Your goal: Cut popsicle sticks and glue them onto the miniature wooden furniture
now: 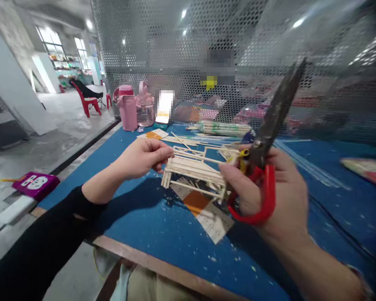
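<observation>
A small frame built of pale wooden sticks is held up above the blue table, between my two hands. My left hand pinches its upper left end between thumb and fingers. Looped on my right hand is a pair of scissors with red handles and dark blades pointing up and away. The thumb of that hand also reaches the right end of the stick frame. A small yellow item shows by the right fingers; its kind is unclear. Under the frame lies a white and orange paper.
Loose sticks and a wrapped stick bundle lie at the back. A pink flask, a clear pink bottle and a lit phone stand before the perforated metal screen. A black cable runs along the right. A purple box sits left.
</observation>
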